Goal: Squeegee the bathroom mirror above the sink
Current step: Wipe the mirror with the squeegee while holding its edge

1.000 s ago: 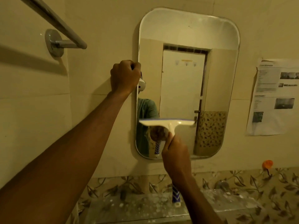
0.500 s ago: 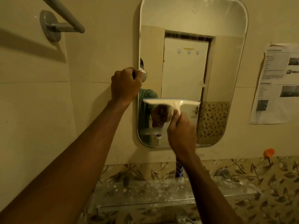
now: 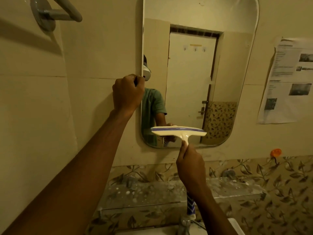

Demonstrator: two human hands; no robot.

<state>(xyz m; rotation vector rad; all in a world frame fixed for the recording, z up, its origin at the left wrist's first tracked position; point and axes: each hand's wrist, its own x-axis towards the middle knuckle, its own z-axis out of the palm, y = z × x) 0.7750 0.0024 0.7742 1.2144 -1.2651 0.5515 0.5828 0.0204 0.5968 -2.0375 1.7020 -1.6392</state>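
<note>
The bathroom mirror (image 3: 191, 73) is a tall rounded pane on the beige wall, and its top is cut off by the frame. My right hand (image 3: 190, 168) is shut on the handle of a white squeegee (image 3: 178, 130) with a blue-striped blade. The blade lies level against the lower part of the glass, a little above the bottom edge. The blue chevron end of the handle sticks out below my wrist. My left hand (image 3: 127, 93) is closed on the mirror's left edge at mid-height.
A spotted glass shelf (image 3: 144, 192) runs under the mirror, over leaf-patterned tiles. A metal tap (image 3: 184, 223) stands below it. A towel bar (image 3: 67, 14) juts out at the upper left. A printed paper notice (image 3: 288, 80) and an orange hook (image 3: 276, 152) are on the right wall.
The squeegee has come down the glass from mid-height to just above the mirror's bottom edge. My left hand stays on the left edge. The view has moved closer.
</note>
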